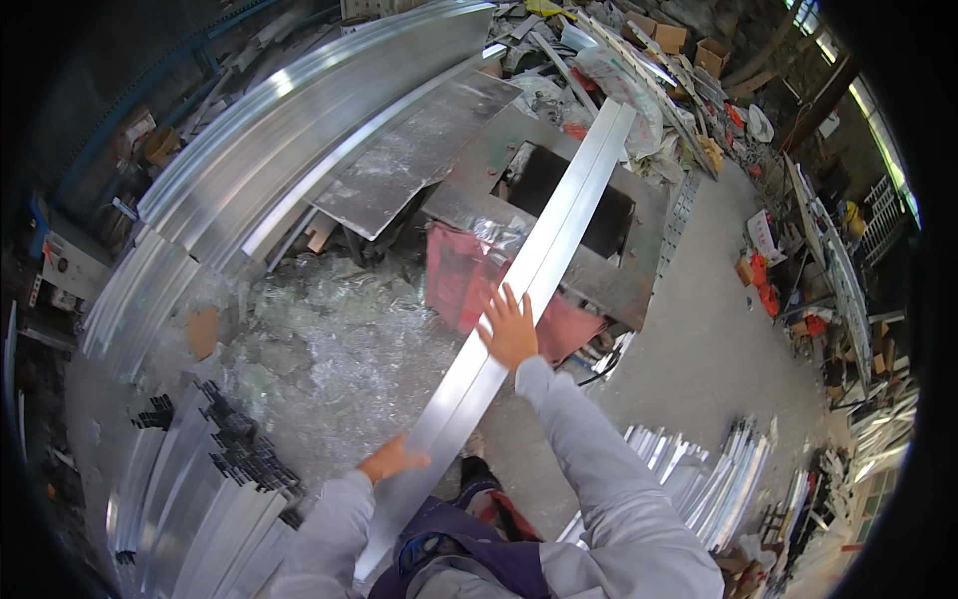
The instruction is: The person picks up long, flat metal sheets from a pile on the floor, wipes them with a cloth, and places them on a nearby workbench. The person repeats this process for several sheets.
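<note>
A long silvery aluminium profile [544, 250] with a lengthwise groove slants from beside my body up to a metal work table [654, 215]. Its far end rests across the table, over a dark rectangular opening [599, 225]. On the profile's upper face my right hand [511, 329] lies flat with its fingers spread. Closer to my body, my left hand [394, 459] grips the profile's left edge; some of its fingers are hidden. Red cloth [454, 280] hangs from the table's near side, partly behind the profile.
Long aluminium sheets [329, 105] are stacked at the far left beside a flat grey plate [414, 150]. Bundled profiles [190, 479] lie at the lower left, and more profiles [689, 479] at the lower right. Scrap and cardboard boxes [711, 57] crowd the back. Crumpled plastic film [329, 339] covers floor.
</note>
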### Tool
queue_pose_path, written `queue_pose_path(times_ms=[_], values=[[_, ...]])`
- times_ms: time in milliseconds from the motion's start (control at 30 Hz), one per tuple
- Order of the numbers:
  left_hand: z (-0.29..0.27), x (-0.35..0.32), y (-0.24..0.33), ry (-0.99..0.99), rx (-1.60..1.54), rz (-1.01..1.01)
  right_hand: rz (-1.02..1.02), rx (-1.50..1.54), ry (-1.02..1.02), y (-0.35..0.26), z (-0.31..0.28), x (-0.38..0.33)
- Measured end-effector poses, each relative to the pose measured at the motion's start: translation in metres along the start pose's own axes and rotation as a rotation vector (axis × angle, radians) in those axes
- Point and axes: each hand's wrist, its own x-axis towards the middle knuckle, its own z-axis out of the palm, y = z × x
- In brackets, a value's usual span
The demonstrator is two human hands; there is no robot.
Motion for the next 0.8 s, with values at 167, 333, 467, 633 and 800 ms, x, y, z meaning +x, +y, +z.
queue_pose_path(times_ms=[167, 333, 467, 633, 800], values=[[0.019, -0.162, -0.089, -0.094, -0.207, -0.213, 0.014, 0.132, -0.106, -0.154, -0.023, -0.11], [0.032, -0.266, -0.222, -0.063, -0.476, -0.294, -0.005, 0.289, -0.105, -0.256, -0.059, -0.179], [0.015, -0.322, -0.262, 0.002, -0.356, -0.247, 0.142, 0.804, 0.027, -0.277, -0.082, -0.197], [-0.02, -0.329, -0.2, -0.014, -0.16, -0.129, 1.073, 1.731, 0.019, -0.24, -0.075, -0.216], [-0.033, -0.289, -0.209, -0.003, -0.312, -0.192, 1.116, 2.188, -0.084, -0.274, -0.026, -0.164]])
